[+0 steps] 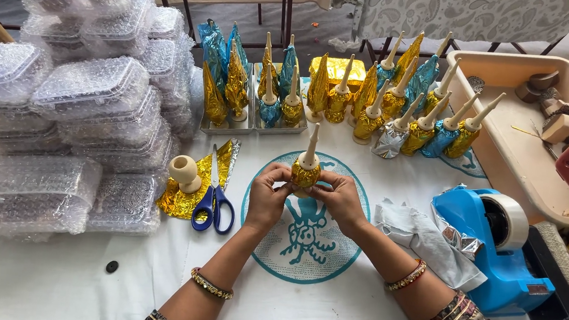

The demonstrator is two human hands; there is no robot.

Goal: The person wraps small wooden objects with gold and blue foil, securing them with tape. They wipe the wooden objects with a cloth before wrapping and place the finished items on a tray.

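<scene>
**Both hands closed around a foil-wrapped wooden piece at mid-worktop**

Right in the middle of the worktop (147,286), the left hand (268,197) and the right hand (340,199) were pressed together from either side onto a small wooden piece (308,164), fingers clamped on its round lower half. That half wore crinkled gold foil; the pale tapered spike above stood bare and upright. The grip looked like it was there to keep the foil tight against the curve, with thumbs pinching on the near side. The piece was held just over a teal printed circle (304,242) on the white cloth.

Just left lay blue-handled scissors (214,205), blades pointing away, beside an unwrapped wooden base (184,171) sitting on a loose gold foil sheet (187,199) — all within easy reach. To the right, a blue tape dispenser (497,260) with its roll of clear tape sat near the right forearm.

Along the back stood rows of finished pieces (373,109) in shiny gold, blue and silver foil, some fully wrapped into cones, some with spikes showing, several in shallow metal trays. Stacked at far left were bubble-wrapped boxes (89,92), soft and dimpled. A beige plastic tub (514,154) at right held plain wooden parts.
</scene>
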